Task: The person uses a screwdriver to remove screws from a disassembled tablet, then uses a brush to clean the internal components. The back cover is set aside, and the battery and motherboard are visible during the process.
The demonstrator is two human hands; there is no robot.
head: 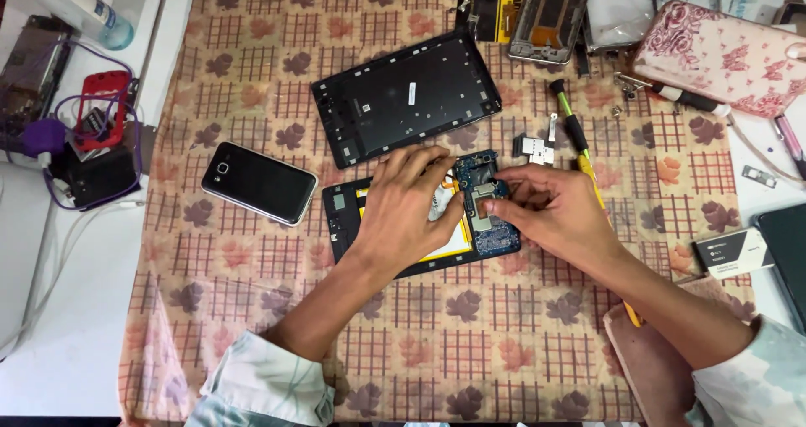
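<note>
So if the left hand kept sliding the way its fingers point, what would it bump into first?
Probably the black back cover lying just beyond the left hand, which rests on the opened tablet; the gap between them looks small.

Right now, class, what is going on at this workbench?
A person bends over an opened tablet on a patterned cloth. The left hand rests flat on its inside; the right hand fingers the blue circuit board. The removed back cover lies above, a black phone to the left, and a green-handled screwdriver to the right.
</note>
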